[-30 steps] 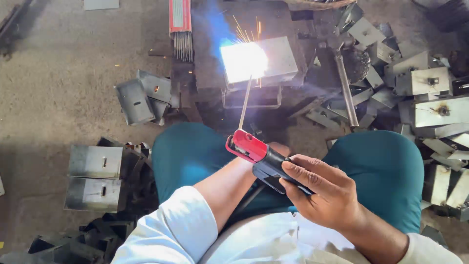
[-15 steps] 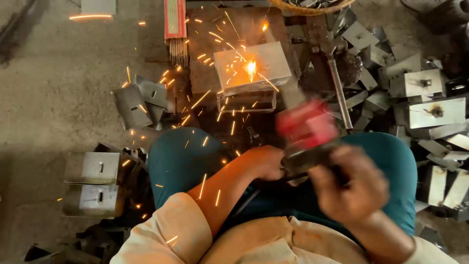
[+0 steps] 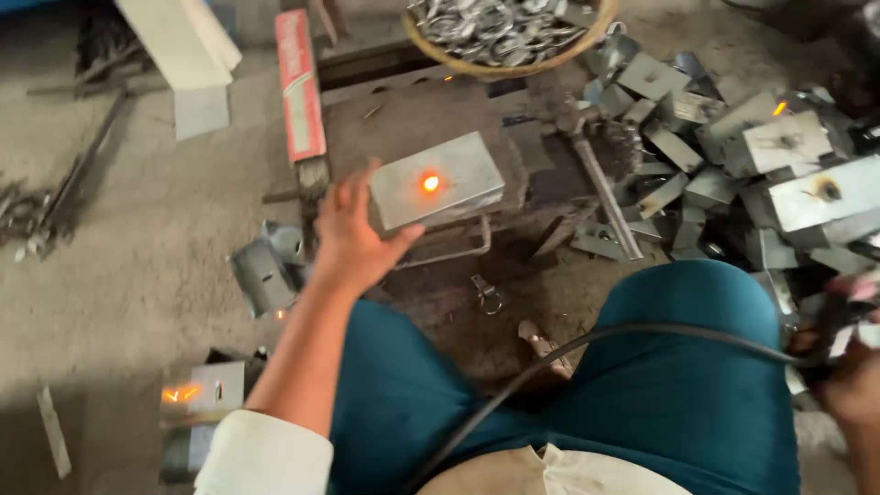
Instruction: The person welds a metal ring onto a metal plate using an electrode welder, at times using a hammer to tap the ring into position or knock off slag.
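the left hand [image 3: 353, 234] is spread open, holding nothing, fingertips at the left end of the metal box [image 3: 440, 188], which lies just right of it, long axis running left-right. the right hand [image 3: 848, 362] grips a blurred welding holder [image 3: 848, 307], well apart.

White rolled sleeve [image 3: 264, 454], teal trousers [image 3: 678, 385]

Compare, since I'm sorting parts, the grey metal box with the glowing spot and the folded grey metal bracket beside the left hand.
The grey metal box sits raised on a wire stand; the folded grey metal bracket lies on the floor. The box bears an orange glowing spot; the bracket does not. The left hand touches the box, not the bracket. Both are grey sheet metal.
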